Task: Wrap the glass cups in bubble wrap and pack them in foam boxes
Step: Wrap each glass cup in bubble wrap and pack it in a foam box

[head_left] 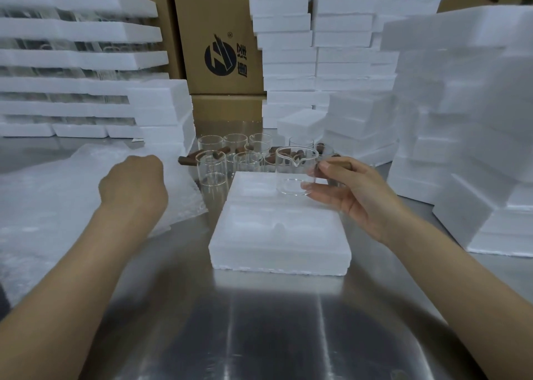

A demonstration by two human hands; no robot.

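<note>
A: The right hand (354, 189) holds a clear glass cup with a pouring lip (294, 172) between thumb and fingers, upright, just above the far right corner of the flat white foam box (277, 235)

B: Why hold it there?

A: I judge it is bare and waiting for wrap. The other clear glass cups (225, 154) stand grouped behind the box, within easy reach

B: And the left hand (134, 180)?

A: It is curled, knuckles up, on the heap of clear bubble wrap (43, 201) at the left of the shiny steel table (259, 322). Its fingers are hidden, so I cannot tell whether it grips a sheet. Probably it is there to draw one

B: The box?

A: It lies in the centre between both arms, so either hand reaches it. Tall stacks of white foam boxes (461, 120) stand to the right, close by
</note>
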